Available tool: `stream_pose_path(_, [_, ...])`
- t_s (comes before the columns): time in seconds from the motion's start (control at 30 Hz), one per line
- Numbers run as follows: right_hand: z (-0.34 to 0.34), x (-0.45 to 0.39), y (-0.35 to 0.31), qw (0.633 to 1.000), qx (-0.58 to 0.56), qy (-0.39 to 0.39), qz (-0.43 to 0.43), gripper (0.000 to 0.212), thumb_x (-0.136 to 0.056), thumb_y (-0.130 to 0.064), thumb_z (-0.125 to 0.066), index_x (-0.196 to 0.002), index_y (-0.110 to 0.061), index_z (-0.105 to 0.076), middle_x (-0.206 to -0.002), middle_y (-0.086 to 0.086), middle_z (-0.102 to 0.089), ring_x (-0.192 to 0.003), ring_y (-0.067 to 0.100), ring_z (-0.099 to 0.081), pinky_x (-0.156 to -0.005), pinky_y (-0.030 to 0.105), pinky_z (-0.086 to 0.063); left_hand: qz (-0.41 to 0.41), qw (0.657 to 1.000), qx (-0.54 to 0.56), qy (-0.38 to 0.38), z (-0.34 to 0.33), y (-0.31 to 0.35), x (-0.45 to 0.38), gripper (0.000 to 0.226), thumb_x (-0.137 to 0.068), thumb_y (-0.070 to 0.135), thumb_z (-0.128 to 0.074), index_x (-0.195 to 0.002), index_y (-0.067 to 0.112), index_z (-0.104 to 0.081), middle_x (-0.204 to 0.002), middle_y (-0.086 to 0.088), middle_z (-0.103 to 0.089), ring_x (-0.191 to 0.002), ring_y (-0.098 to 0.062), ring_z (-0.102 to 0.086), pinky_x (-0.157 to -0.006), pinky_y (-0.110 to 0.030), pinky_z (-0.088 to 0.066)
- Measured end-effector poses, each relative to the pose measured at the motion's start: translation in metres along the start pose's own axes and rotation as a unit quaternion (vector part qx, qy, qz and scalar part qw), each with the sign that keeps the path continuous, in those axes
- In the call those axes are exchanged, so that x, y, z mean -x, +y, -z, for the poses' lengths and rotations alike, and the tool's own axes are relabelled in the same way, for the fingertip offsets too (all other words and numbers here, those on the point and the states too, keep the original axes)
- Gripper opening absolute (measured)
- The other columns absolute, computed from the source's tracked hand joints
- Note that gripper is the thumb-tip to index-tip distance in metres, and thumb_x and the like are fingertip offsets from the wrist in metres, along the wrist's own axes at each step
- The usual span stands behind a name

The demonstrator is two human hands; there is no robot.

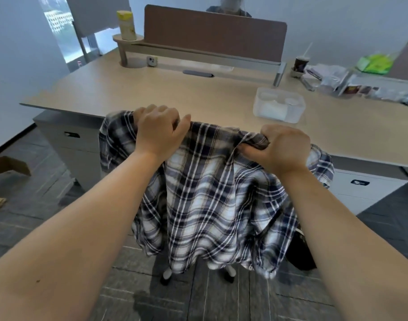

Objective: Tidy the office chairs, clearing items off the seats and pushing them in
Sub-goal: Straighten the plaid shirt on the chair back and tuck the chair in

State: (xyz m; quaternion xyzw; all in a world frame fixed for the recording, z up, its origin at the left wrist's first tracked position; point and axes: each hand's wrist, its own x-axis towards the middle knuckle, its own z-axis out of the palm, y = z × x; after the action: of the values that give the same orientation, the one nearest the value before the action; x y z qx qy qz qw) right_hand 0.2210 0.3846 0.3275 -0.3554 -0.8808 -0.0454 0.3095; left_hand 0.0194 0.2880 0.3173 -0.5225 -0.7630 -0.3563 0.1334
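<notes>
Two hands gripping blue-white plaid shirt (212,193), draped, rumpled, over chair

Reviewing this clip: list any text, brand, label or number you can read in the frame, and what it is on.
No text is legible.
Yellow-capped cylindrical canister: label print too blurred.
Dark drink cup with straw: no readable mark.
Green plastic packet: print too blurred.
Blue-and-white plaid shirt gripped by both hands: no tag visible.
</notes>
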Motion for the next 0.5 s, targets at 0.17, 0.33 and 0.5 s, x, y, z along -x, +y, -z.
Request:
stream_pose_path(0.17, [-0.018,-0.023,0.019,1.000,0.009,-0.012,-0.005,0.061,-0.057,-0.075,-0.031,-0.052,-0.014,-0.036,-0.044,-0.010,-0.021,-0.047,0.020,-0.037,-0.047,0.018,-0.009,0.012,1.000,0.002,0.001,-0.020,-0.001,-0.027,0.047,-0.075,0.050,-0.021,-0.055,0.011,-0.038,-0.057,-0.001,-0.038,-0.072,-0.021,-0.039,-0.084,-0.040,-0.032])
stream_pose_path(0.33, [-0.034,-0.046,0.045,1.000,0.020,-0.013,-0.004,0.065,-0.055,-0.076,-0.027,-0.054,-0.013,-0.039,-0.053,0.004,-0.042,-0.052,0.021,-0.041,-0.047,0.019,-0.009,0.013,1.000,-0.009,-0.013,-0.042,0.002,-0.052,0.047,-0.073,0.051,-0.019,-0.056,0.012,-0.038,-0.059,0.000,-0.039,-0.074,-0.021,-0.038,-0.080,-0.036,-0.026])
stream_pose_path(0.5, [-0.047,-0.068,0.062,1.000,0.002,0.011,-0.001,0.059,-0.059,-0.072,-0.035,-0.052,-0.014,-0.037,-0.051,0.003,-0.040,-0.049,0.019,-0.038,-0.048,0.016,-0.008,0.020,1.000,-0.017,-0.007,-0.060,0.004,-0.075,0.049,-0.073,0.051,-0.018,-0.058,0.011,-0.040,-0.066,-0.006,-0.044,-0.075,-0.020,-0.037,-0.086,-0.038,-0.027])
